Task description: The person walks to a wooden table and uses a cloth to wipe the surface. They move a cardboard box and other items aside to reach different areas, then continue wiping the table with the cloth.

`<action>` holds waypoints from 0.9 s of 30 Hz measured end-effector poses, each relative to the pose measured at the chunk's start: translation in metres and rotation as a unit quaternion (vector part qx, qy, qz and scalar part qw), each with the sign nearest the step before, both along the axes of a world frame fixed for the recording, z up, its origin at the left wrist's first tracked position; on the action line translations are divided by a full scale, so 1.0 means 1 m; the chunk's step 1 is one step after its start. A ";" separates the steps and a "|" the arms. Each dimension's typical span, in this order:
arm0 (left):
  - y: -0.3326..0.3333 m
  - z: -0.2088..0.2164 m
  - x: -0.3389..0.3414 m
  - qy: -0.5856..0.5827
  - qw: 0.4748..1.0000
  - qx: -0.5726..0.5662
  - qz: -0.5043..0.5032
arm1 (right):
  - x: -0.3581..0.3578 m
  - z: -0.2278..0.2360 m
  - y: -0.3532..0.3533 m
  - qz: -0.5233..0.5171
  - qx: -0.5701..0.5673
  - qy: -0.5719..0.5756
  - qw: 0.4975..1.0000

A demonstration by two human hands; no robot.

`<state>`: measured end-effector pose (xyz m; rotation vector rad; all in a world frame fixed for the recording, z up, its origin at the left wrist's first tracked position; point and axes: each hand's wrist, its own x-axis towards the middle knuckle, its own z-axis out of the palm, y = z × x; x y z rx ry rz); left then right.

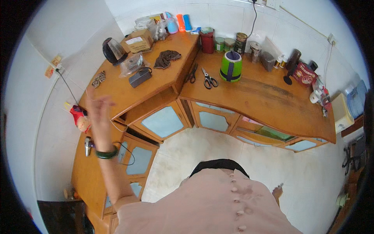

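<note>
My left hand (100,111) is raised over the left part of the wooden counter, with a dark green bangle (106,153) on its wrist. Its fingers look stretched out and apart, though slightly blurred. A thin white cord (118,127) shows at the counter edge beside this hand, and a similar line runs by its fingertips; whether they touch it is unclear. Low on the right, partly hidden by my clothing, my right hand (277,192) is closed. A small pale, shiny tip (281,185) sticks out of it, too small to name.
On the counter (257,93) stand a kettle (114,51), a cardboard box (137,41), a dark grey case (140,77) and a green pot (231,66). Scissors (209,79) lie beside the pot. Jars (230,43) line the wall. A red-clad figure (80,118) and a metal flashlight-like cylinder (87,146) are left.
</note>
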<state>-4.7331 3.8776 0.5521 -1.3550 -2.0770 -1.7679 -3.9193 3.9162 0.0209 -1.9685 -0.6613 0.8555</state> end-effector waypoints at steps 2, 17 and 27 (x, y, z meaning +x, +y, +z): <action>0.023 -0.069 0.031 -0.085 0.991 -0.005 -0.107 | -0.045 0.026 -0.009 0.130 0.001 -0.073 0.989; -0.101 -0.556 0.106 0.000 0.644 -0.713 -0.276 | -0.121 0.103 0.019 0.211 -0.012 -0.037 0.977; -0.113 -0.563 0.115 -0.299 0.740 -0.602 -0.035 | -0.137 0.088 0.038 0.256 -0.080 -0.006 0.963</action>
